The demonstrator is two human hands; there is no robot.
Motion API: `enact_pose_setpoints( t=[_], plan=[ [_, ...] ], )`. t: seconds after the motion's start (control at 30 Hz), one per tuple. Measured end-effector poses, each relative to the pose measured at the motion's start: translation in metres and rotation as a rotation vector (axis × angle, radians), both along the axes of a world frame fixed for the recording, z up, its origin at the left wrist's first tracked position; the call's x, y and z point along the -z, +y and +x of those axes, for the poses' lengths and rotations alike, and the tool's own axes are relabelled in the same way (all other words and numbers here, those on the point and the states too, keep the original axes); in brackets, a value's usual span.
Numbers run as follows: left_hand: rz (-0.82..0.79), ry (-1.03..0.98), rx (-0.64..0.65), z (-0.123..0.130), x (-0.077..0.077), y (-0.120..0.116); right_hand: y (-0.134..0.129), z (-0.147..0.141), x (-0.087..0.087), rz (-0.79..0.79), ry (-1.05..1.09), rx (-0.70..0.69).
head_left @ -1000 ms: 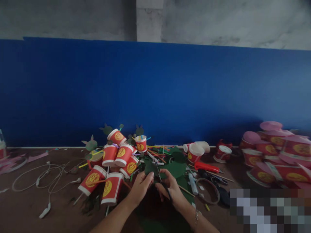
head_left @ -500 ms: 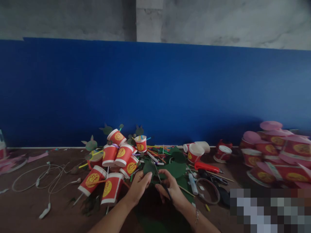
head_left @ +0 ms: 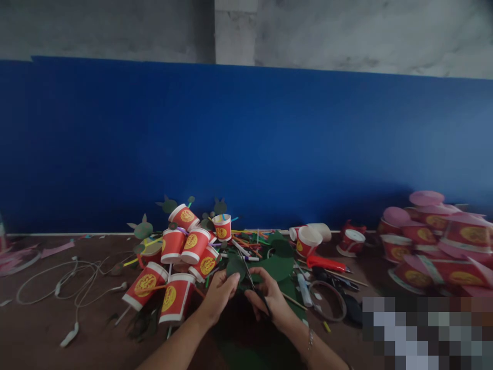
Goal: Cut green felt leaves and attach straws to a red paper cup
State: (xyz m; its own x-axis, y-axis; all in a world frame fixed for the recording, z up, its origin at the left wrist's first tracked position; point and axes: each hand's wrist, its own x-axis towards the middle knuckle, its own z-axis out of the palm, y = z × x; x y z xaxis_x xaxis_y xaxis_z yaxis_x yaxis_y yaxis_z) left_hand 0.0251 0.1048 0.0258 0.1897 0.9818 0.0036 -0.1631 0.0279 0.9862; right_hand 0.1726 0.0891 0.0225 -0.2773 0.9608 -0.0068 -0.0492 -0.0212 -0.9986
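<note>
1. Grey concrete wall [head_left: 127, 31] and a smooth, flat blue panel [head_left: 246, 139] back a cluttered, flat brown tabletop [head_left: 34, 329], where a person works with both hands near the front edge.

2. Bare left hand [head_left: 221, 295] pinches a rounded, dark green paper disc [head_left: 235, 265] by its lower edge, thumb on top. The disc is held between the two hands, at the centre of the workspace.

3. Bare right hand [head_left: 271, 295] grips a pair of slim metal scissors with dark handles [head_left: 250, 275], the blades at the disc's right side; whether they meet cannot be told.

4. For clean work, the left hand would probably do best to turn the paper steadily into the blades, fingertips clear of the cutting line, while the scissors hold one angle.

5. Scissor tips point away from the wearer and slightly left; the long axis slants from the right palm up toward the panel. The disc, being near round, shows no clear long axis.

6. Tapered red-and-white paper cups with yellow emblems [head_left: 195, 244] are heaped to the left; broad dark green paper pieces [head_left: 280, 267] lie just beyond the right hand.
</note>
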Motion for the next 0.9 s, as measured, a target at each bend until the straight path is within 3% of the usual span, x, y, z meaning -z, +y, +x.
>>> enact_pose_setpoints(
  t=[0.23, 0.5, 0.9],
  plan=[
    [0.001, 0.022, 0.015, 0.004, -0.006, -0.005, 0.001, -0.002, -0.001, 0.006, 0.026, 0.024],
    [-0.038, 0.008, 0.022, 0.005, 0.003, -0.005, 0.001, -0.002, 0.003, 0.006, 0.037, 0.025],
    [-0.121, -0.023, 0.047, 0.006, -0.008, -0.008, 0.001, -0.003, 0.004, 0.015, 0.056, -0.008]
  ],
)
